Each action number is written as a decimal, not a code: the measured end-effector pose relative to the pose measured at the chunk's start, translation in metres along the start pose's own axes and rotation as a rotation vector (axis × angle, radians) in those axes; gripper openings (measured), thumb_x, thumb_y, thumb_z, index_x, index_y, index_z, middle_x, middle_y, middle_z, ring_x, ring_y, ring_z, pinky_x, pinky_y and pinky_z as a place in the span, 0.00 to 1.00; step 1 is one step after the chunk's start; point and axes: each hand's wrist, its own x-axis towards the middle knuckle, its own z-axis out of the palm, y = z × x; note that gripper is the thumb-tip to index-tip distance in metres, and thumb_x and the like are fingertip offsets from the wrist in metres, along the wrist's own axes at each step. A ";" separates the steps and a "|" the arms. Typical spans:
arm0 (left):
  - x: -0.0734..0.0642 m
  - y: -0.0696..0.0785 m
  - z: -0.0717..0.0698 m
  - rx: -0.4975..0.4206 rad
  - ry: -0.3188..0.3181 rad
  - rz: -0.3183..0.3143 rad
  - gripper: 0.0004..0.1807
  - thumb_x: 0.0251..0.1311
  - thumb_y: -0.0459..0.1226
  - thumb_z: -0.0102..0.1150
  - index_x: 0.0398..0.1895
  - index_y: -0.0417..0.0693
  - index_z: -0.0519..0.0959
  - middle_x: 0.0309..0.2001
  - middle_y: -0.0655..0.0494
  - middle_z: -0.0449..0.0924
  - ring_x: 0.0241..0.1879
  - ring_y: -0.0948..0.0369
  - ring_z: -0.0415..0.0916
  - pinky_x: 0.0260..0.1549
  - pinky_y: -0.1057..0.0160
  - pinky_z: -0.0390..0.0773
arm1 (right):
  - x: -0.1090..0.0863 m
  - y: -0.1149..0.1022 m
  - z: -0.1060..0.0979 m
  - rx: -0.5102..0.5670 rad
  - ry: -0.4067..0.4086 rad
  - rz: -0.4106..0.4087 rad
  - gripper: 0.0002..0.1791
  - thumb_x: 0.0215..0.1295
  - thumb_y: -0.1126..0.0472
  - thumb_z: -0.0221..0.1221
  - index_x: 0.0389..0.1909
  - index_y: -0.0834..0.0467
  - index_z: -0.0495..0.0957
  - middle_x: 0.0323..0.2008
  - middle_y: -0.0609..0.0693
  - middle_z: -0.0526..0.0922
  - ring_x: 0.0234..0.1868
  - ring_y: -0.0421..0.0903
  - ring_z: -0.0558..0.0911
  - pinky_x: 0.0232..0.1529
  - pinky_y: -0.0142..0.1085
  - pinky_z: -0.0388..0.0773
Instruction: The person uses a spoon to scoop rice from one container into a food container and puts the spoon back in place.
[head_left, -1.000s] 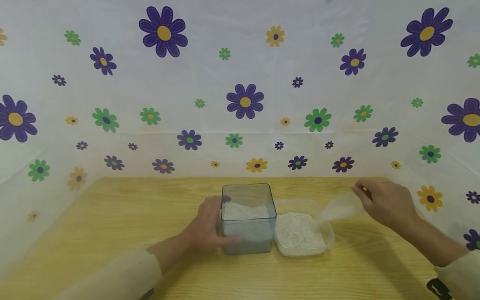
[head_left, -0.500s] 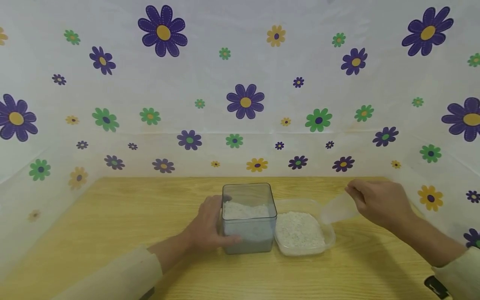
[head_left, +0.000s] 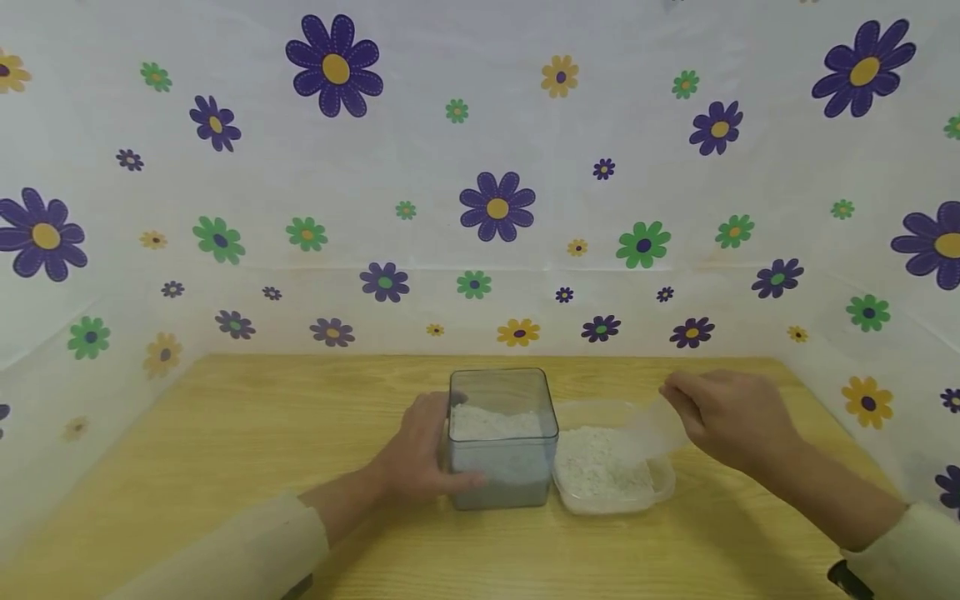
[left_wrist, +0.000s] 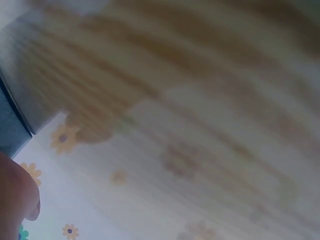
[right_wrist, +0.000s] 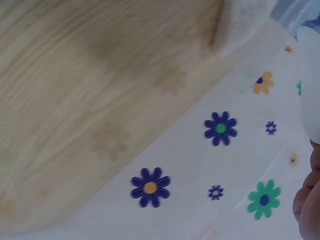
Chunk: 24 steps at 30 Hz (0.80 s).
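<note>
Box: the smoky see-through box [head_left: 498, 479] stands on the bench [head_left: 262, 433], a little right of midway between its left and right edges and apart from the far edge; its top is uncovered, and a white heap [head_left: 495, 423] lies inside, below the rim.

Tub: the clear tub [head_left: 664, 487] sits just beside the box, on the side toward the bench's right edge; white grain [head_left: 592, 467] fills much of it, with bare plastic at the end toward that edge.

Left hand: the left hand [head_left: 416, 462] grips the box, thumb on the near face, fingers round the side toward the bench's left edge.

Right hand: the right hand [head_left: 738, 421] pinches one end of a cloudy plastic scoop [head_left: 656, 429]; the other end slopes down over the tub; I cannot tell whether it touches the grain.

Scooping: a shallow angle should serve best, the lip sliding in from the bare end; the tub has no hand on it and looks light, so a gentle push should avoid a skid; levelling the scoop before it clears the rim should limit spills.

Writing: none readable; the cloth [head_left: 405, 150] beyond the bench's far edge shows printed flowers.
</note>
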 end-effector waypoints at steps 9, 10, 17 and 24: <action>0.001 0.003 0.001 0.003 0.002 -0.007 0.50 0.44 0.60 0.72 0.66 0.44 0.64 0.57 0.53 0.72 0.56 0.56 0.64 0.58 0.44 0.62 | 0.040 -0.026 -0.008 -0.014 0.182 0.123 0.14 0.70 0.54 0.58 0.34 0.62 0.83 0.11 0.47 0.70 0.13 0.39 0.64 0.13 0.31 0.53; 0.001 0.003 0.001 0.001 0.000 -0.010 0.50 0.44 0.60 0.72 0.66 0.44 0.64 0.57 0.53 0.72 0.56 0.56 0.63 0.58 0.44 0.62 | 0.045 -0.030 -0.007 0.000 0.192 0.117 0.13 0.68 0.55 0.60 0.34 0.62 0.83 0.11 0.46 0.68 0.12 0.39 0.63 0.13 0.31 0.52; 0.001 0.001 0.002 0.016 -0.010 -0.019 0.51 0.45 0.61 0.72 0.66 0.42 0.64 0.57 0.53 0.71 0.56 0.57 0.63 0.57 0.45 0.63 | 0.076 -0.059 0.007 0.055 0.196 0.003 0.11 0.61 0.56 0.67 0.30 0.60 0.84 0.12 0.47 0.74 0.12 0.41 0.70 0.12 0.29 0.57; 0.000 0.003 -0.001 0.008 -0.016 -0.056 0.52 0.44 0.62 0.72 0.67 0.44 0.63 0.57 0.54 0.71 0.57 0.57 0.63 0.58 0.45 0.64 | 0.094 -0.084 0.028 0.078 0.087 -0.071 0.10 0.61 0.55 0.69 0.26 0.56 0.83 0.11 0.45 0.75 0.11 0.38 0.68 0.13 0.29 0.62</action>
